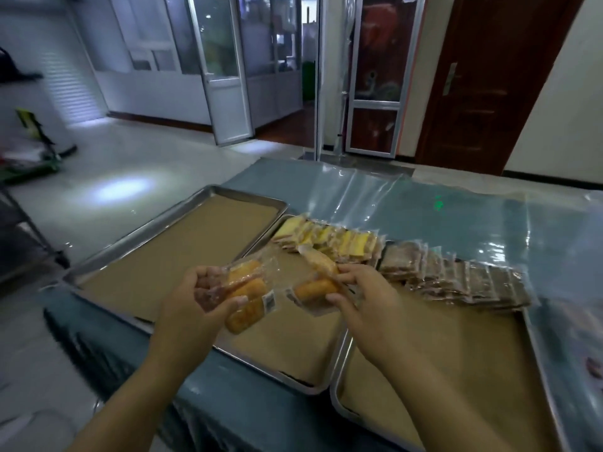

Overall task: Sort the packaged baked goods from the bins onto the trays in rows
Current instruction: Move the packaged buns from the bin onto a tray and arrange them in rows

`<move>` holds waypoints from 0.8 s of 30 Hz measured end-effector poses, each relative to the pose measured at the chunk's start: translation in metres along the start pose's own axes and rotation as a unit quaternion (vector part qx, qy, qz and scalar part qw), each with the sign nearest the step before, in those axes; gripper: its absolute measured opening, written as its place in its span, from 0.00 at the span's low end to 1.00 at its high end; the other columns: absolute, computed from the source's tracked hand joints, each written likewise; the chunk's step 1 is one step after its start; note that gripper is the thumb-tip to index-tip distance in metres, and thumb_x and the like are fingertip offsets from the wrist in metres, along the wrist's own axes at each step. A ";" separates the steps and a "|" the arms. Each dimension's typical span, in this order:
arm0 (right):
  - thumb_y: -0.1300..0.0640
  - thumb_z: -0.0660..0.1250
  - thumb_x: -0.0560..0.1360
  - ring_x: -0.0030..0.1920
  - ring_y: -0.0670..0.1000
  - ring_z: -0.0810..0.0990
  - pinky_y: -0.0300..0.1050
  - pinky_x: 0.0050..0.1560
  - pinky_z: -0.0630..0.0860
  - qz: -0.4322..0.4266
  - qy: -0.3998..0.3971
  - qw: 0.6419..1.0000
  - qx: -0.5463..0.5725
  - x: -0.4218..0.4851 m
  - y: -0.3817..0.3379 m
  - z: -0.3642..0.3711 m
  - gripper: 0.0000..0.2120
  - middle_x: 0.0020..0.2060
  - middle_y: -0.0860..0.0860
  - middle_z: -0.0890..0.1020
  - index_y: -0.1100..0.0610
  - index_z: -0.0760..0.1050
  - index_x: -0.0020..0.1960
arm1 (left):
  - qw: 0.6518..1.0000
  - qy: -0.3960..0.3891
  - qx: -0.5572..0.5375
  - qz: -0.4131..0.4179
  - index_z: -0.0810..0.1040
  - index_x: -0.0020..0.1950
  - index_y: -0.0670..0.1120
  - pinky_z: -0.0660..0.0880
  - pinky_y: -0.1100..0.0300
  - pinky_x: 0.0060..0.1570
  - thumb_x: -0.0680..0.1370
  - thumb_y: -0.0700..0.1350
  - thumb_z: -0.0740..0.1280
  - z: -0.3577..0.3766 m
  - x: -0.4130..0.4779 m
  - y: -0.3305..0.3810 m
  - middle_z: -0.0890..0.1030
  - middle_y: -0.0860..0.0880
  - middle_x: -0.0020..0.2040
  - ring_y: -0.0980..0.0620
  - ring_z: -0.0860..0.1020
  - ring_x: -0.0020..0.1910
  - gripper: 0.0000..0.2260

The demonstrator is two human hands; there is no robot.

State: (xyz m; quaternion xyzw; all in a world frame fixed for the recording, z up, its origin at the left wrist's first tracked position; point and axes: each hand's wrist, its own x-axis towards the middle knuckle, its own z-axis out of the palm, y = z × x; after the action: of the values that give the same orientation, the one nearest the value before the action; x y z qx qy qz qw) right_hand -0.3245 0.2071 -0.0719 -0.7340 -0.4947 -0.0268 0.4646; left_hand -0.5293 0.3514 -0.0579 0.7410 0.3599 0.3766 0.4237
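Golden buns in clear wrappers (246,290) fill the left hand (205,288), its fingers curled round a small stack. The right hand (365,298) pinches more wrapped buns (315,287). In the head view both hover over the middle tray (261,367), above its bare brown liner (293,347). The row of yellow cakes (329,239) lies just beyond them along the far edge, running left to right. The right hand is nearer to it. I judge the next row belongs in front of it. How many packs each hand holds is unclear. No bins show, and the right tray (456,370) is cut off.
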 end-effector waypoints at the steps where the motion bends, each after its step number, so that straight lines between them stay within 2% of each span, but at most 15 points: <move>1: 0.56 0.73 0.69 0.49 0.42 0.76 0.39 0.48 0.74 0.009 0.001 1.000 0.004 0.008 0.002 0.016 0.12 0.49 0.41 0.77 0.46 0.74 0.49 | 1.000 0.000 0.012 -0.008 0.73 0.47 0.56 0.75 0.70 0.27 0.66 0.43 0.76 -0.007 0.013 -0.008 0.80 0.54 0.44 0.61 0.80 0.39 0.17; 3: 0.55 0.73 0.70 0.48 0.38 0.75 0.36 0.47 0.73 0.022 0.000 1.000 0.011 0.025 0.009 0.046 0.13 0.49 0.39 0.76 0.42 0.72 0.48 | 0.999 -0.008 0.029 -0.021 0.72 0.48 0.56 0.75 0.69 0.29 0.66 0.44 0.77 -0.019 0.043 -0.026 0.80 0.53 0.45 0.58 0.80 0.41 0.17; 6: 0.52 0.72 0.70 0.48 0.36 0.73 0.30 0.44 0.69 0.058 -0.004 0.998 0.015 0.057 0.019 0.086 0.11 0.49 0.39 0.76 0.43 0.73 0.49 | 0.998 -0.019 0.050 -0.036 0.72 0.48 0.55 0.75 0.68 0.32 0.65 0.44 0.77 -0.033 0.089 -0.050 0.80 0.52 0.45 0.55 0.80 0.43 0.18; 10: 0.53 0.73 0.70 0.47 0.41 0.74 0.39 0.45 0.74 0.116 0.004 0.993 0.014 0.100 0.027 0.130 0.09 0.48 0.41 0.76 0.48 0.75 0.47 | 0.995 -0.040 0.082 -0.044 0.72 0.48 0.56 0.78 0.60 0.37 0.65 0.47 0.78 -0.048 0.146 -0.081 0.81 0.51 0.44 0.53 0.81 0.42 0.18; 13: 0.52 0.73 0.70 0.44 0.39 0.73 0.35 0.42 0.70 0.133 0.001 0.991 -0.010 0.129 0.028 0.155 0.09 0.45 0.39 0.72 0.46 0.72 0.45 | 0.995 -0.040 0.081 -0.046 0.72 0.48 0.54 0.75 0.65 0.34 0.64 0.45 0.78 -0.048 0.186 -0.104 0.80 0.50 0.44 0.52 0.80 0.42 0.19; 17: 0.52 0.72 0.70 0.44 0.34 0.70 0.29 0.39 0.65 0.145 -0.006 0.989 -0.039 0.161 0.030 0.185 0.10 0.46 0.38 0.70 0.46 0.70 0.44 | 0.994 -0.055 0.060 -0.069 0.73 0.48 0.58 0.73 0.71 0.28 0.65 0.49 0.78 -0.039 0.233 -0.128 0.81 0.53 0.45 0.60 0.81 0.41 0.18; 20: 0.52 0.72 0.71 0.44 0.30 0.68 0.27 0.36 0.64 0.155 0.002 0.986 -0.068 0.184 0.034 0.208 0.11 0.46 0.38 0.68 0.45 0.68 0.43 | 0.994 -0.074 0.043 -0.074 0.72 0.48 0.59 0.73 0.72 0.28 0.65 0.47 0.77 -0.030 0.271 -0.147 0.80 0.55 0.46 0.65 0.79 0.40 0.18; 22: 0.52 0.71 0.71 0.42 0.32 0.69 0.27 0.34 0.63 0.167 0.004 0.983 -0.082 0.202 0.038 0.225 0.12 0.44 0.38 0.67 0.45 0.67 0.41 | 0.994 -0.079 0.047 -0.062 0.72 0.47 0.57 0.73 0.72 0.28 0.65 0.45 0.77 -0.023 0.297 -0.158 0.79 0.55 0.44 0.67 0.78 0.39 0.18; 24: 0.51 0.71 0.71 0.39 0.38 0.69 0.29 0.34 0.63 0.182 0.002 0.978 -0.100 0.223 0.043 0.245 0.12 0.43 0.39 0.67 0.46 0.67 0.40 | 0.994 -0.087 0.037 -0.055 0.72 0.46 0.57 0.72 0.72 0.28 0.66 0.44 0.77 -0.015 0.325 -0.171 0.79 0.56 0.43 0.68 0.77 0.38 0.18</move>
State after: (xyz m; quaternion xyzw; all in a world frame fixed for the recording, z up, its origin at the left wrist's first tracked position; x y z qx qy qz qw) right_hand -0.2817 0.5339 -0.1280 -0.8544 -0.3470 0.0073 0.3866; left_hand -0.4306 0.6995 -0.1239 0.7652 0.3758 0.2734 0.4455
